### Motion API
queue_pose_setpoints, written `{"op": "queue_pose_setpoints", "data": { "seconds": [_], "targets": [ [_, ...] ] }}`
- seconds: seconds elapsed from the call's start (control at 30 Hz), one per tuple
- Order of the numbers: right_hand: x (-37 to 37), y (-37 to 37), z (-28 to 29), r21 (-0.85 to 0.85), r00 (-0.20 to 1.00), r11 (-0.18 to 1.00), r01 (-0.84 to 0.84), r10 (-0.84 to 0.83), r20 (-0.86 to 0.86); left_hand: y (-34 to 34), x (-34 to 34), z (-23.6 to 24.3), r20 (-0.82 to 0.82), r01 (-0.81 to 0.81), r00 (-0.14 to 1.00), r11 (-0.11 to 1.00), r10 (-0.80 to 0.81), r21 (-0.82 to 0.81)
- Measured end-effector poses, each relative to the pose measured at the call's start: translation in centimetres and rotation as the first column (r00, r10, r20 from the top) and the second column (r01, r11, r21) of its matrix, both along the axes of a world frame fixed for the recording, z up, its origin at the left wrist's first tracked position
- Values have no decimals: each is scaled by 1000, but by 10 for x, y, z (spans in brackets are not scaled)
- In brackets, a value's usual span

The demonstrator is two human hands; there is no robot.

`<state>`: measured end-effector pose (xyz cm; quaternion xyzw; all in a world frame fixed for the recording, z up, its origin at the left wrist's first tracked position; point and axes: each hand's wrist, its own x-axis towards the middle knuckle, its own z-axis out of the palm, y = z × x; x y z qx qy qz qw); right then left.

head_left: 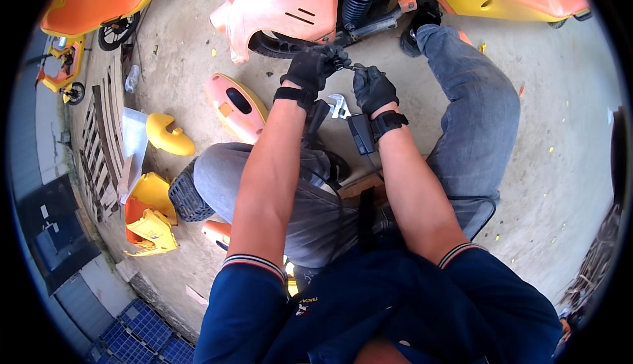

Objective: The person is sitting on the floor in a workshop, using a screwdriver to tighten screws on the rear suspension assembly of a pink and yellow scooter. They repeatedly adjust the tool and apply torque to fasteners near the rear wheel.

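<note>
My left hand (316,68), in a black glove, is closed with its fingertips round a small dark part that I cannot make out. Just to its right, my right hand (374,88), also gloved in black, pinches a thin, dark, rod-like piece (351,68) that reaches toward the left fingertips. Both hands are in front of a pink-orange and yellow scooter (290,16), below its black coil shock absorber (361,0). An adjustable wrench (339,107) with a silver head shows on the floor between my wrists. A small black box (361,133) is strapped at my right wrist.
A pink-orange body panel (232,105) with an oval opening lies left of my left arm. Farther left are a yellow curved part (169,134), a yellow shell (153,212), a black basket (186,191) and wooden pallets (99,146). Another scooter (109,1) stands at the far left.
</note>
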<state>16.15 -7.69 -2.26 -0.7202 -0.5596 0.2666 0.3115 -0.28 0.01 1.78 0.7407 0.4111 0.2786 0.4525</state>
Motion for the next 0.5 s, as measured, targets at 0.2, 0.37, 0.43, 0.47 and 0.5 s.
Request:
{"op": "queue_pose_setpoints", "data": {
  "seconds": [0.2,0.37,0.43,0.47,0.5],
  "targets": [
    [-4,21,34,-307,23,840,448,-354,-935,1,-2,15,-434,131,901,939,22,319],
    [-13,15,92,253,815,946,202,-18,-580,7,0,7,-435,-73,899,997,50,-37],
    [-27,19,83,554,944,831,-59,227,-240,11,-13,-23,-493,34,867,979,71,199],
    [-39,20,93,581,953,794,-179,286,-97,12,-23,-42,-520,83,849,946,97,312],
    [-49,20,106,588,945,755,-289,322,52,11,-22,-45,-468,83,878,933,98,351]
  ]
}}
